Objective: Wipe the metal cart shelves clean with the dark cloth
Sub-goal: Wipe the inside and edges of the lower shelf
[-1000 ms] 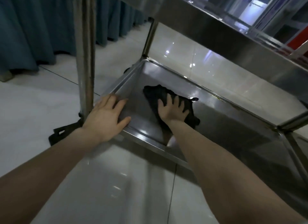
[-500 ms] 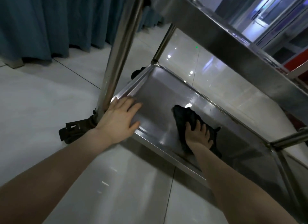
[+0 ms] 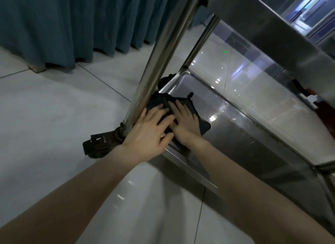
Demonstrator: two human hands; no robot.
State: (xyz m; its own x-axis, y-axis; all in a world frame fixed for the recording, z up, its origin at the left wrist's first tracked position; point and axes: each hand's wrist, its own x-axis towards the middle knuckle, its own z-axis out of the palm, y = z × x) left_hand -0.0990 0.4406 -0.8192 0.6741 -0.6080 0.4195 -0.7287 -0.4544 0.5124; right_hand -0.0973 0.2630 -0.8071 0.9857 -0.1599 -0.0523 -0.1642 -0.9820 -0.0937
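Two bare forearms are seen reaching in from the lower edge toward the cart's bottom shelf. The left hand is laid flat over the shelf's near-left corner, fingers straight and spread, thumb out to the right. Its fingertips are set on the left part of the dark cloth, and nothing is gripped. The right hand is pressed palm-down on the cloth just beside it, fingers straight and slightly apart — none curled round the fabric.

The cloth is spread in that near-left corner under both hands. It shows beyond the fingertips and again to the right of the right wrist.

The slanting corner post is noted just beside the left hand's outer edge, with a black caster at its foot on pale floor tiles.

Farther back, a blue-grey curtain is hung down to the floor. The upper shelf crosses the top right.
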